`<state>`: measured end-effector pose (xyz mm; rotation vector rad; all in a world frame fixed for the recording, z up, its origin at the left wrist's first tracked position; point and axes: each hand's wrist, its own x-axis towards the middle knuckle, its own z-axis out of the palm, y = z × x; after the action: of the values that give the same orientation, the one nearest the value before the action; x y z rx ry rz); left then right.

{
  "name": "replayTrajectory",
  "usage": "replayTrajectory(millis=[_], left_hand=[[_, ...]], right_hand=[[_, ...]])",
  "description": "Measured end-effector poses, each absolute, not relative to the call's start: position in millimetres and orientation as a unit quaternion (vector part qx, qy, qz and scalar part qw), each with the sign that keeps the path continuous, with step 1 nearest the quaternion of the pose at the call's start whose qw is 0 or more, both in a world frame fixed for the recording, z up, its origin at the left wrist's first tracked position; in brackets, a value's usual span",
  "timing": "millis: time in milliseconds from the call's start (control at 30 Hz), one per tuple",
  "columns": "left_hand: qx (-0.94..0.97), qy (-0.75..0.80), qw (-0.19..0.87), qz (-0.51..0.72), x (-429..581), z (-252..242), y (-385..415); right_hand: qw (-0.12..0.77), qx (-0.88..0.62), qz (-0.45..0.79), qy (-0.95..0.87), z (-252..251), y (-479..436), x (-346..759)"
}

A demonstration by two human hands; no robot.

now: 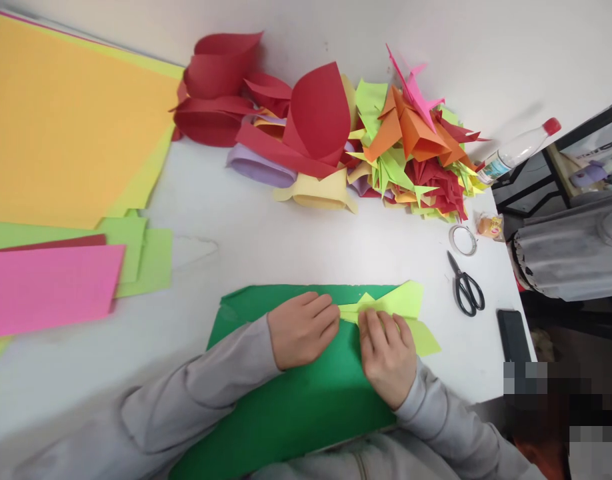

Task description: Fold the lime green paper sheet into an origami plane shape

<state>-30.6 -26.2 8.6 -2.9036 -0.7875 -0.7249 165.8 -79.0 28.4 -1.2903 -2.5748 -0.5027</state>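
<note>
A partly folded piece of yellow-green paper (pixel 405 303) lies on a dark green board (pixel 306 407) in front of me. Its narrow left end is pinched by my left hand (pixel 306 330), whose fingers are curled together. My right hand (pixel 389 353) grips the middle of the same paper, fingers bent over it and pressing down. Two wider flaps of the paper spread out to the right, past the board's edge. The fingertips of both hands partly cover the folds.
Large orange sheets (pixel 76 120) and a pink sheet (pixel 51 287) lie left. Red paper shapes (pixel 321 117) and a heap of folded paper (pixel 406 147) line the back. Right are a bottle (pixel 521 148), tape roll (pixel 463 240), wrapped snack (pixel 490 227), scissors (pixel 466 287) and phone (pixel 513 335).
</note>
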Motion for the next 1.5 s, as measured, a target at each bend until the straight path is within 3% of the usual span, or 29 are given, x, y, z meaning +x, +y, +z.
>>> replayTrajectory(millis=[1500], left_hand=[[-0.952, -0.221, 0.079, -0.197, -46.5, 8.3, -14.5]], right_hand=[[0.003, -0.437, -0.136, -0.889, 32.4, -77.9, 154.9]])
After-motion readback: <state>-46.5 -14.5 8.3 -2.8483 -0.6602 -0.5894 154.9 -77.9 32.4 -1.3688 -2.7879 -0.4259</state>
